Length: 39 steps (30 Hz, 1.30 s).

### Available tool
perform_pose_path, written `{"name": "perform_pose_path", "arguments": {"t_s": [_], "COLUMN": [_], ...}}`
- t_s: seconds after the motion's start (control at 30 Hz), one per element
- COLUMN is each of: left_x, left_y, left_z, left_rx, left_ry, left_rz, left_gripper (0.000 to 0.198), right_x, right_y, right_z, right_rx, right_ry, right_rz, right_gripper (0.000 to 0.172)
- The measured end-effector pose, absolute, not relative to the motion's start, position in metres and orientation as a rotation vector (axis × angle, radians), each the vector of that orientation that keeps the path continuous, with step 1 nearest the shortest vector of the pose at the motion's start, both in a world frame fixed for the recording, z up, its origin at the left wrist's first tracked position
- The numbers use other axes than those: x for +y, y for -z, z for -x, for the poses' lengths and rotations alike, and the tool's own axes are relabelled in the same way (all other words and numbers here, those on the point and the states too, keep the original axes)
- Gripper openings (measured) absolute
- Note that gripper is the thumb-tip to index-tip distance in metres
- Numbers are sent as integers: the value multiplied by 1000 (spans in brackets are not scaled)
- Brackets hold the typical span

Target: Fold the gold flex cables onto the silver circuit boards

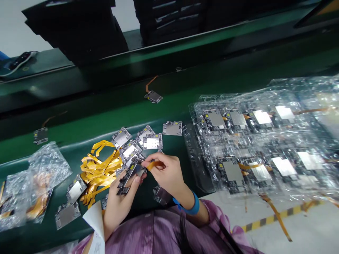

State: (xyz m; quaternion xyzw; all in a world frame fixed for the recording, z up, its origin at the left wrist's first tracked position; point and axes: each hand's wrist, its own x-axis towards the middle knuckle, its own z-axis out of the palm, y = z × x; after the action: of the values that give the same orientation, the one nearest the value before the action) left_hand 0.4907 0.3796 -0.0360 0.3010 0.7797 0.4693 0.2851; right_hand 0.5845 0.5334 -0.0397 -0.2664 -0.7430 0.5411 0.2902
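My left hand [120, 197] grips a circuit board [131, 176] with a metal shield, tilted in front of my body. At the board's right end, my right hand [165, 171] pinches an orange flex cable [155, 164]. Whether the cable's end is joined to the board I cannot tell, as the fingertips cover it. Just beyond my hands lie several loose boards [153, 141] with silver shields. To the left of my left hand is a heap of yellow-orange flex cables [99, 167], with another board [76, 190] beside it.
Stacked clear plastic trays [254, 141] holding boards with cables stand on the right, overhanging the edge. Bubble-wrap bags [49, 164] lie at the left. Boards with cables attached rest on the green belt [116, 109] beyond. Black stacks [74, 28] stand at the back.
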Motion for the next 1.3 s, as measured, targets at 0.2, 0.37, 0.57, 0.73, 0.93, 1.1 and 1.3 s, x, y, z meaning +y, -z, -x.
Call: {"name": "perform_pose_path", "arguments": {"t_s": [0.2,0.37,0.57,0.73,0.93,1.1,1.3], "left_x": [373,366,358,352,346,343,348], "left_y": [38,40,38,39,39,41,36], "left_z": [-488,-481,-475,-473,-472,-471,-474], "left_rx": [1913,1756,1815,1826,1862,1901,1906], "left_ry": [-1424,-1555,-1457,-1365,-1311,-1281,-1281], "left_rz": [-411,-240,-400,-484,-530,-589,-621], "left_gripper": [24,22,24,26,24,25,22], "right_x": [534,549,548,546,545,542,542], "right_y": [24,4,7,9,10,12,13], "right_z": [-591,-598,-595,-597,-599,-600,-602], "right_rx": [-2159,-2245,-2279,-2300,-2328,-2365,-2300], "right_ry": [-1307,-1613,-1631,-1633,-1552,-1488,-1589], "right_rz": [725,573,551,562,546,515,504], "right_gripper": [17,14,21,24,22,21,22]}}
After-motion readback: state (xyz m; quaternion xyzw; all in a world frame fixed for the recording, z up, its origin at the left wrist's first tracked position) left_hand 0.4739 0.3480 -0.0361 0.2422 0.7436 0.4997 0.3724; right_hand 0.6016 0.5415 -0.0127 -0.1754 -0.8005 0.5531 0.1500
